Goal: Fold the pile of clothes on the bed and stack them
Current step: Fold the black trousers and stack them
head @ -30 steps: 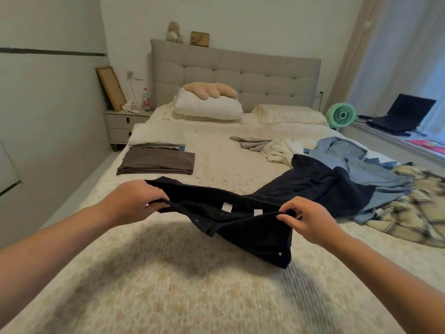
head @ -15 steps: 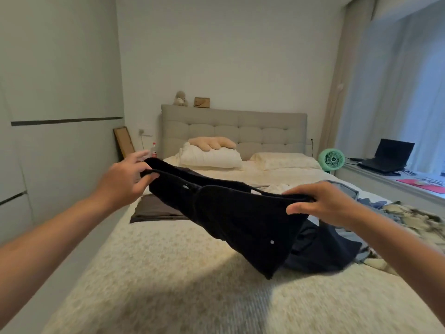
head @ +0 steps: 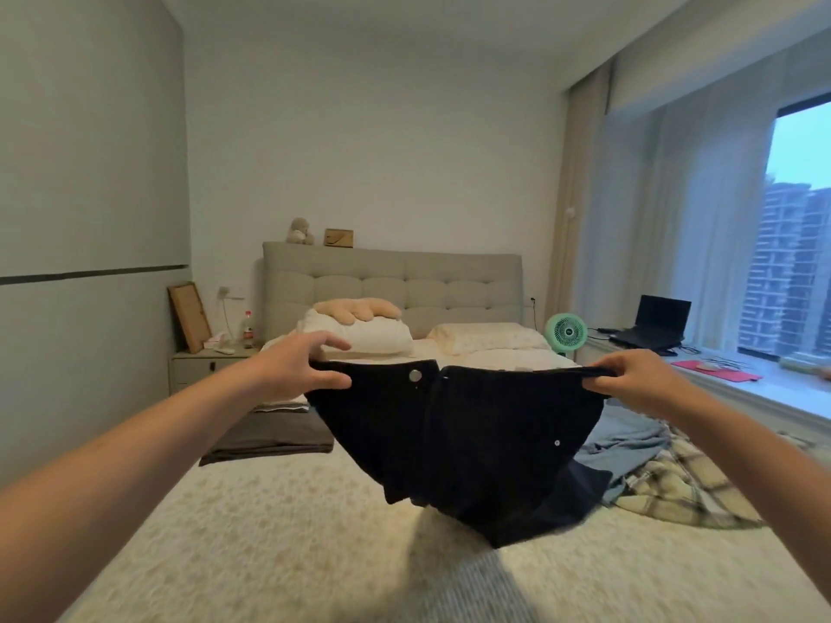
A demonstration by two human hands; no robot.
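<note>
On the far left of the cream patterned bed lies a flat stack of folded clothes with a dark brown piece on top. The left hand pinches the left end of the waistband of the black denim shorts with a metal button, thumb below and fingers spread above. The shorts hang in the air over the bed, stretched wide between both hands. The right hand grips the right end of the waistband with its fingers curled around the cloth. On the right side of the bed lies the unfolded pile of blue, navy and plaid clothes
</note>
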